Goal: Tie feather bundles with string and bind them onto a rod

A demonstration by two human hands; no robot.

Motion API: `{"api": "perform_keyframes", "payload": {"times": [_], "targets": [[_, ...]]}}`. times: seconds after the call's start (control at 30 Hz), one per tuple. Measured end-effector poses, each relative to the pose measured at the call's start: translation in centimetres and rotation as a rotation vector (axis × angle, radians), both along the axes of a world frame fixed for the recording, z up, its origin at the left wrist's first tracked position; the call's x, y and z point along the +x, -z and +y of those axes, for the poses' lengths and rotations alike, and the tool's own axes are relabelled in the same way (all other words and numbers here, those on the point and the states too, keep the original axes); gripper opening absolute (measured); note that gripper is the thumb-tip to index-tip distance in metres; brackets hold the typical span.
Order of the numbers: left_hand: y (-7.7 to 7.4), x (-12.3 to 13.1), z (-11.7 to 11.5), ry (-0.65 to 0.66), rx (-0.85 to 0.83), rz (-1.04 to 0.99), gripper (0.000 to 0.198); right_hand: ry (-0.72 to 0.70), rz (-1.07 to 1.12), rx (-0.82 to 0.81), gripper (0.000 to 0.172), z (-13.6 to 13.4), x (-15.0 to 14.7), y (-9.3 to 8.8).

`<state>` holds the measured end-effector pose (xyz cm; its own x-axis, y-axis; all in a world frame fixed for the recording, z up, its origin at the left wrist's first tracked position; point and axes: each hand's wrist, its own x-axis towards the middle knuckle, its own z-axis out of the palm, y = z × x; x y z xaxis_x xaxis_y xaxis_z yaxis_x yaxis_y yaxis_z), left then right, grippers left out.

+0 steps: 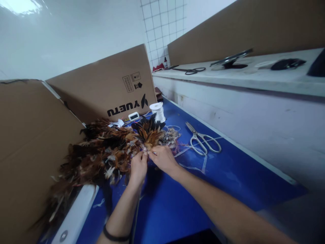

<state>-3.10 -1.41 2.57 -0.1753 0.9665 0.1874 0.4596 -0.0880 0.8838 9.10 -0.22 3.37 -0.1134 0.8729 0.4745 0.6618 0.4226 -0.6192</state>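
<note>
Close together over the blue table, my left hand and my right hand are both closed in a pinch at the lower end of a feather bunch. Its brown and black feathers fan upward, away from me. A large heap of loose feathers spreads to the left, beside and behind my hands. White ribbon trails on the table right of my right hand. Metal scissors lie there too, blades pointing away. A white spool stands upright just beyond the bunch.
Cardboard walls enclose the left and back. A white device lies by the back cardboard. At front left is a long white case. The raised white ledge on the right holds dark scissors and other tools.
</note>
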Motion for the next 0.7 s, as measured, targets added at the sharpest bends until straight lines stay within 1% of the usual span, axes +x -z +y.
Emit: {"api": "perform_keyframes", "payload": {"times": [0.1, 0.17, 0.23, 0.37, 0.47, 0.53, 0.63, 0.7], "targets": [[-0.7, 0.4, 0.1, -0.028, 0.037, 0.272, 0.028, 0.015, -0.010, -0.040, 0.024, 0.0, 0.1, -0.2], [-1.2, 0.9, 0.0, -0.048, 0.036, 0.384, 0.027, 0.013, 0.040, -0.105, 0.024, 0.1, 0.2, -0.3], [-1.6, 1.4, -0.1, -0.062, 0.046, 0.416, 0.024, 0.003, 0.101, -0.153, 0.025, 0.3, 0.3, -0.4], [-1.9, 2.2, -0.4, -0.044, 0.141, 0.324, 0.019, -0.030, 0.237, -0.161, 0.030, 0.5, 0.4, -0.4], [-2.1, 2.7, -0.9, -0.034, 0.162, 0.291, 0.015, -0.031, 0.316, -0.185, 0.030, 0.6, 0.4, -0.4], [-2.3, 3.0, -1.3, -0.072, 0.144, 0.366, 0.014, -0.037, 0.375, -0.220, 0.032, 0.6, 0.4, -0.4], [-2.2, 3.7, -1.7, -0.165, 0.135, 0.585, 0.021, -0.058, 0.491, -0.253, 0.036, 0.8, 0.3, -0.2], [-1.9, 4.1, -1.7, -0.195, 0.149, 0.727, 0.026, -0.066, 0.576, -0.278, 0.038, 0.9, 0.4, -0.1]]}}
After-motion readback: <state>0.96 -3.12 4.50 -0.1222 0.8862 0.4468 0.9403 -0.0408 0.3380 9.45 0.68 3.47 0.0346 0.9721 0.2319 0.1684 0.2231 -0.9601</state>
